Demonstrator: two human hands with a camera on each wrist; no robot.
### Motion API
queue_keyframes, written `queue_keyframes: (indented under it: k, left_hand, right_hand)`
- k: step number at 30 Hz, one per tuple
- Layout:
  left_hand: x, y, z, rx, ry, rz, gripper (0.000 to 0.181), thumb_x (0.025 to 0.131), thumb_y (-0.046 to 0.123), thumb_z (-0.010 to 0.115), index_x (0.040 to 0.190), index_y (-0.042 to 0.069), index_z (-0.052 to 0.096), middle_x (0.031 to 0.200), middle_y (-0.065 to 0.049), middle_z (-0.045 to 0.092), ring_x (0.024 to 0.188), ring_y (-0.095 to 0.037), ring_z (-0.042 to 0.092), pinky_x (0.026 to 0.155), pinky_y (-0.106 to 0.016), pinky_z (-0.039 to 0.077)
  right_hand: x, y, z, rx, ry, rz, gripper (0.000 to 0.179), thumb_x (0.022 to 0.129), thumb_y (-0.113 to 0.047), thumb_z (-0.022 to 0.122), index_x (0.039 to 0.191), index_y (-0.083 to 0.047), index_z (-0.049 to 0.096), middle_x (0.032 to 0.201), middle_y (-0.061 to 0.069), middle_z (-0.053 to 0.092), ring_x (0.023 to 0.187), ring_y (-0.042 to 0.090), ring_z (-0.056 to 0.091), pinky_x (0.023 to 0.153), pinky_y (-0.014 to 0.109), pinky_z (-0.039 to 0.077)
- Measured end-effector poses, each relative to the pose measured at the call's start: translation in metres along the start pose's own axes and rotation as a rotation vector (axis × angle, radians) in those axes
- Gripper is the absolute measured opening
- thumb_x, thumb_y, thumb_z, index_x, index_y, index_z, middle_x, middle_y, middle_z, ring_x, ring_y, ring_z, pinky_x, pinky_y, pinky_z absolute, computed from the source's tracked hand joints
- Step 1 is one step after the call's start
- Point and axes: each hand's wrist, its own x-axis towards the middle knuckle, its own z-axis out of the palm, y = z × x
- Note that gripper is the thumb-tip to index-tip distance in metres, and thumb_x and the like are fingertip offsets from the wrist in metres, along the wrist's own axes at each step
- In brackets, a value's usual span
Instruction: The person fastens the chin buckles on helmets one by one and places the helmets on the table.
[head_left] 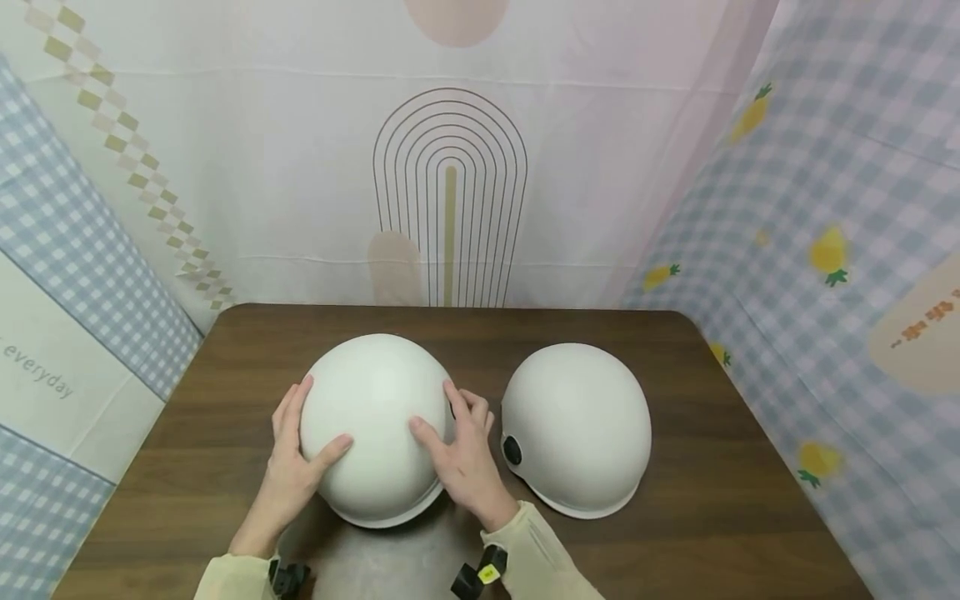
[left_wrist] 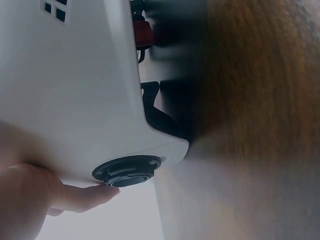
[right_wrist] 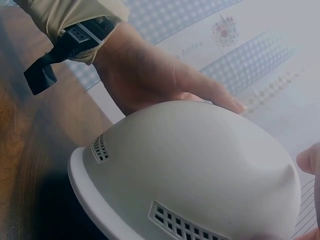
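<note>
Both hands hold a smooth white helmet (head_left: 371,417) over the left half of the table, one at each side. The left hand (head_left: 292,471) has its thumb on the near face and its fingers round the left side. Opposite it, the right hand (head_left: 465,458) lays its thumb on the shell, fingers along the right side. In the left wrist view a fingertip is right at a black round side fitting (left_wrist: 127,171); a red buckle (left_wrist: 143,34) and black strap (left_wrist: 160,117) show under the rim. Gridded vents (right_wrist: 187,225) appear in the right wrist view.
A second white helmet (head_left: 577,425) stands on the brown wooden table (head_left: 712,500) just right of the right hand. Patterned cloth (head_left: 300,167) hangs behind the table and along both sides. A black wrist device (head_left: 480,571) sits on the right sleeve.
</note>
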Motion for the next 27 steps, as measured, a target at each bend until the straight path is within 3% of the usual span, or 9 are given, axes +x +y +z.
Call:
queue_keyframes:
  k: [12, 21, 27]
  left_hand:
    - [0.0009, -0.0013, -0.0017, -0.021, 0.021, 0.012, 0.095, 0.085, 0.02, 0.073, 0.156, 0.033, 0.013, 0.159, -0.01, 0.004, 0.135, -0.047, 0.024, 0.094, -0.073, 0.028]
    - [-0.0001, 0.0026, 0.0, -0.035, 0.01, -0.007, 0.09, 0.088, 0.023, 0.07, 0.154, 0.042, 0.012, 0.158, -0.006, 0.006, 0.133, -0.043, 0.026, 0.093, -0.071, 0.029]
    - [-0.001, 0.0034, -0.0003, -0.065, 0.013, -0.004, 0.09, 0.088, 0.019, 0.069, 0.155, 0.038, 0.013, 0.156, -0.008, 0.009, 0.133, -0.042, 0.025, 0.095, -0.07, 0.027]
  right_hand:
    - [0.001, -0.0057, -0.0013, -0.015, 0.0, -0.026, 0.077, 0.088, -0.06, 0.06, 0.15, -0.019, 0.038, 0.143, 0.013, 0.028, 0.126, 0.029, 0.024, 0.1, 0.057, 0.033]
    - [-0.0006, -0.0089, -0.0041, 0.02, 0.008, -0.009, 0.076, 0.087, -0.057, 0.063, 0.15, -0.022, 0.038, 0.144, 0.01, 0.027, 0.127, 0.027, 0.022, 0.099, 0.058, 0.034]
    - [-0.0017, -0.0102, -0.0046, 0.009, 0.013, -0.02, 0.077, 0.087, -0.057, 0.064, 0.15, -0.022, 0.038, 0.144, 0.01, 0.027, 0.126, 0.026, 0.023, 0.098, 0.057, 0.034]
